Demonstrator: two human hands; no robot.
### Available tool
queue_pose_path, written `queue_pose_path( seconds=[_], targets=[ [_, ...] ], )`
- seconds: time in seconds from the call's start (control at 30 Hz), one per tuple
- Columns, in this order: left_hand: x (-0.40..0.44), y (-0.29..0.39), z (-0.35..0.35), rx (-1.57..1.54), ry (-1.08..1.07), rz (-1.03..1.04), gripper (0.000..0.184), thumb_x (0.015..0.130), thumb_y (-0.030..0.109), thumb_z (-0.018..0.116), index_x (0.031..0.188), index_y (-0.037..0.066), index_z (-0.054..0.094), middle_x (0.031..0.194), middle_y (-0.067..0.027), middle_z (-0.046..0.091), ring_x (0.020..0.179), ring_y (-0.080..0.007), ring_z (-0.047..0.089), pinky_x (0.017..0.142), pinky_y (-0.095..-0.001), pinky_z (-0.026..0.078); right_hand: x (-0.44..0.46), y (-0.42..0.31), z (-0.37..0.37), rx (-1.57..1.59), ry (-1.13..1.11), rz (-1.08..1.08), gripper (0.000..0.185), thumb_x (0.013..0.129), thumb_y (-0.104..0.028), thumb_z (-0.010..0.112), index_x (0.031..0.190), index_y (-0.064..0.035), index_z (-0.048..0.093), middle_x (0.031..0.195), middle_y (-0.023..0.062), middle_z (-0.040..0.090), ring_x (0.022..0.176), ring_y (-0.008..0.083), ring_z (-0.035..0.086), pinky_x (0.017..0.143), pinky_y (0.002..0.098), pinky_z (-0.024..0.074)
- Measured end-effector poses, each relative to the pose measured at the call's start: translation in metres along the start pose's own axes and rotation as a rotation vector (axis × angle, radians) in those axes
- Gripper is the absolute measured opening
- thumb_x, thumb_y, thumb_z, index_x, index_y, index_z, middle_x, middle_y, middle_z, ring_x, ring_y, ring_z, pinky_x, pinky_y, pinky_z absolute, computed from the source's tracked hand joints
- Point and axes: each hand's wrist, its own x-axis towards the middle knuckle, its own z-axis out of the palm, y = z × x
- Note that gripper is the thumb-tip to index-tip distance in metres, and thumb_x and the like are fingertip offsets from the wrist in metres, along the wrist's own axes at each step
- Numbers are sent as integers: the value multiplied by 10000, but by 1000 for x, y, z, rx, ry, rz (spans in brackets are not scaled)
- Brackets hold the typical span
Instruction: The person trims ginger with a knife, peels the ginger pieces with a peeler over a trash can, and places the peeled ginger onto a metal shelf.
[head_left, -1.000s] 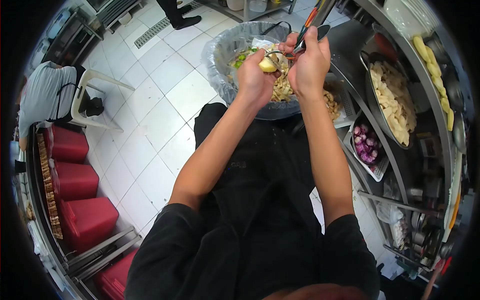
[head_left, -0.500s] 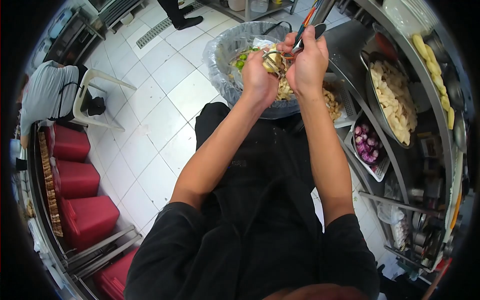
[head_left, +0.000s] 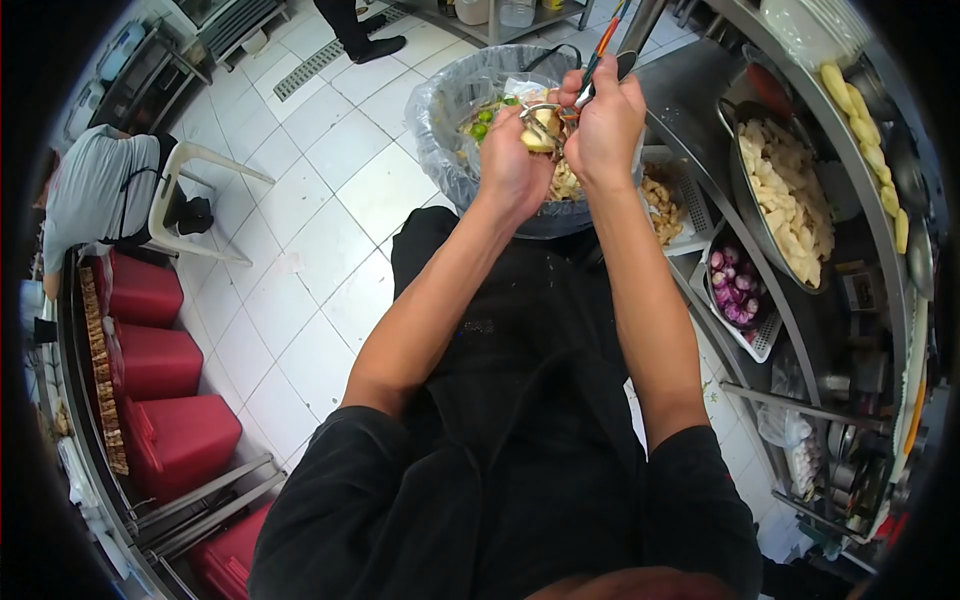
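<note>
My left hand (head_left: 512,168) is closed around a pale, partly peeled root that looks like ginger (head_left: 538,142). In my right hand (head_left: 606,128) is a peeler with a metal head (head_left: 542,107), which lies against the root. Part of the peeler's handle is hidden by my fingers. Both hands are above a bin lined with clear plastic (head_left: 432,150). Scraps and peelings (head_left: 566,185) lie in the bin, with several green pieces (head_left: 480,126) among them.
To the right, a basket (head_left: 700,200) holds brown roots, and a bowl holds purple onions (head_left: 735,290). A large pan of pale pieces (head_left: 785,200) stands on the metal shelving. Red bins (head_left: 185,440) line the left side. A person (head_left: 100,185) is near a white chair (head_left: 170,200).
My right hand has shifted slightly left and up with the peeler. The root has turned a little in my left hand, showing more of its pale side.
</note>
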Motion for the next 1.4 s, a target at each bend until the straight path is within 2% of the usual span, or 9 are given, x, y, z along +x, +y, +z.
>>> queue_pose_path(
  seconds=[0.03, 0.23, 0.4, 0.53, 0.67, 0.87, 1.13, 1.23, 1.4],
  targets=[
    [-2, 1, 0, -2, 6, -8, 240, 926, 120, 373, 1075, -10, 509, 1094, -140, 571, 980, -250, 558, 847, -374, 440, 2, 2, 0, -21, 13, -19, 157, 960, -181, 438, 894, -47, 392, 658, 92, 535, 498, 153, 498, 457, 279, 431],
    [1, 2, -24, 73, 38, -15, 104, 930, 126, 424, 994, 46, 443, 910, -100, 544, 775, -201, 518, 661, -310, 405, 33, 26, 0, -148, 42, -149, 198, 961, -197, 422, 889, -18, 380, 643, 113, 555, 467, 172, 526, 435, 283, 431],
    [-11, 9, -19, 80, 45, -96, 139, 925, 184, 448, 979, 56, 453, 858, -106, 534, 707, -191, 503, 627, -315, 402, 94, 46, -23, -568, 196, -309, 237, 950, -201, 454, 880, 6, 362, 600, 127, 584, 436, 166, 534, 432, 288, 431],
    [-1, 22, -26, -28, 22, -122, 170, 933, 174, 431, 963, 12, 474, 851, -103, 521, 720, -189, 474, 649, -303, 396, 79, 30, -23, -507, 98, -274, 229, 961, -221, 426, 891, -11, 367, 654, 127, 587, 476, 173, 546, 450, 291, 460],
    [1, 19, -25, -43, 86, -157, 176, 930, 163, 421, 963, 1, 482, 866, -101, 523, 726, -186, 476, 664, -294, 402, 33, 10, -13, -204, -26, -153, 222, 957, -224, 448, 890, -28, 367, 660, 107, 569, 499, 164, 540, 466, 284, 447],
    [-3, 8, -13, -113, 130, -222, 209, 942, 176, 380, 987, 3, 488, 883, -98, 525, 713, -177, 472, 652, -298, 405, 4, -11, -10, -92, -33, -147, 184, 965, -220, 430, 911, -49, 389, 659, 81, 556, 520, 152, 533, 488, 269, 452],
    [-6, -3, -2, 2, 115, -136, 206, 905, 174, 364, 979, 56, 517, 849, -38, 549, 653, -126, 428, 570, -267, 349, -9, -10, -3, -66, -123, -126, 171, 973, -222, 423, 931, -58, 400, 664, 74, 552, 531, 142, 530, 495, 259, 459],
    [-7, 0, 0, -14, 98, -129, 279, 903, 112, 299, 1034, -14, 510, 866, -85, 538, 669, -148, 445, 626, -295, 386, -9, -9, -2, -62, -129, -127, 166, 975, -220, 421, 940, -59, 401, 662, 73, 550, 534, 138, 528, 497, 254, 461],
    [-10, 1, 11, -13, 110, -102, 297, 900, 105, 294, 1065, -27, 502, 843, -75, 524, 666, -146, 443, 621, -286, 382, -8, -7, -3, -65, -135, -148, 163, 976, -219, 416, 951, -59, 399, 656, 70, 547, 536, 134, 524, 498, 252, 460]
  ],
)
